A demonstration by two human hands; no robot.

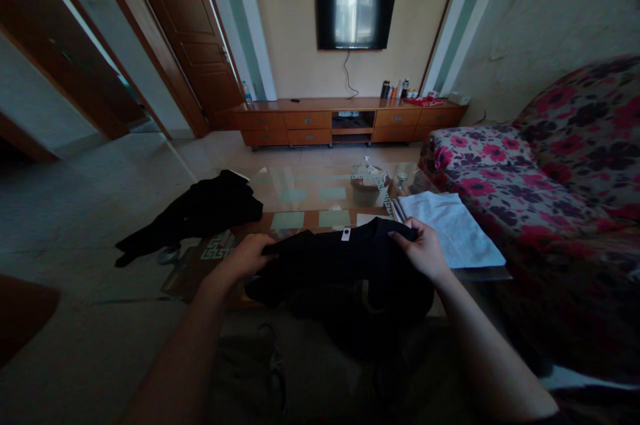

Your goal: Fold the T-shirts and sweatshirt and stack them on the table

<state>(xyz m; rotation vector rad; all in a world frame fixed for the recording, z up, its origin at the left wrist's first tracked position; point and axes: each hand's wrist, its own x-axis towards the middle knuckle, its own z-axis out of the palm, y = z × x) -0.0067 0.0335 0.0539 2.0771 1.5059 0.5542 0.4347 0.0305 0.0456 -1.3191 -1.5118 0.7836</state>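
A black shirt with a small white label at its neckline is stretched between my two hands, its lower part hanging over the near edge of the glass coffee table. My left hand pinches the shirt at its left shoulder. On the other side, my right hand grips the right shoulder, thumb on top of the cloth. Beyond my right hand lies a folded light-blue cloth. Another black garment is heaped on the table's left end, with part hanging off the edge.
A flower-patterned sofa stands close on the right. Toward the table's far right are a bowl and a small glass. A low wooden TV cabinet with bottles and cans runs along the far wall, under a television.
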